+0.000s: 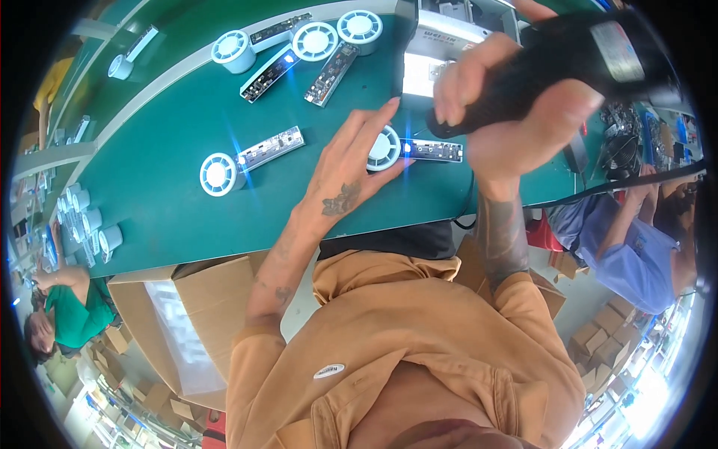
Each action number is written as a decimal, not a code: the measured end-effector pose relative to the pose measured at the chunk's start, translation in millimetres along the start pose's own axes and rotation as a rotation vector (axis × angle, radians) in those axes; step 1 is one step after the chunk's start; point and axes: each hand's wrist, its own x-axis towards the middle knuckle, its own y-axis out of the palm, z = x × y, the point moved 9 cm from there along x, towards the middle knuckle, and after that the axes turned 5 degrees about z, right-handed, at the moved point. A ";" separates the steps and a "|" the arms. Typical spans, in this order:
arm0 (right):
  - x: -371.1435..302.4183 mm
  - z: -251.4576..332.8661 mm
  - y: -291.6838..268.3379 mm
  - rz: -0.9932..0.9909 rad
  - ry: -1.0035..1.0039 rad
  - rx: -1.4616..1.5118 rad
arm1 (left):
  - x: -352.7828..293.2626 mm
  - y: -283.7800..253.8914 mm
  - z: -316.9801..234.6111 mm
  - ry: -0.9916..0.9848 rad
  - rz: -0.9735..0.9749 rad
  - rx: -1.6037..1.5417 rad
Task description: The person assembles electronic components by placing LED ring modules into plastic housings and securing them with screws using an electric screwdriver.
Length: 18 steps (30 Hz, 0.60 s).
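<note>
My left hand [348,161] is closed around the round white slotted head [385,148] of a small device on the green table, thumb on the near side and fingers on the far side. A strip-shaped circuit board [437,150] extends right from this head, with a blue light glowing where they meet. Above and to the right, my right hand [497,112] grips a thick black handheld tool [557,63] with a rounded end and a pale label. Its exact kind cannot be made out. The tool is raised close to the camera and slightly blurred.
A similar lit device [218,174] lies to the left, and several more are grouped at the far side. A metal-cased unit [441,45] stands behind my hands. White round parts [110,237] crowd the left end; an open carton [198,314] sits below. Co-workers [636,247] flank me.
</note>
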 end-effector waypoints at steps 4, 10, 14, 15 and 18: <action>-1.8 -5.6 17.7 0.050 -0.016 -0.101 | 0.0 -2.9 -3.9 0.050 -0.027 0.000; -2.1 -14.9 20.6 0.057 0.032 -0.029 | -0.2 -3.2 -3.1 0.051 -0.007 0.009; -9.8 -14.9 16.8 0.105 -0.223 -0.001 | 1.5 -2.3 -2.0 0.016 0.012 0.003; -9.6 -15.2 16.4 0.113 -0.228 0.058 | 1.6 -2.4 -2.8 0.032 0.008 0.005; -9.0 -18.1 14.5 0.100 -0.188 0.136 | -0.6 -3.5 -3.0 0.033 0.006 0.009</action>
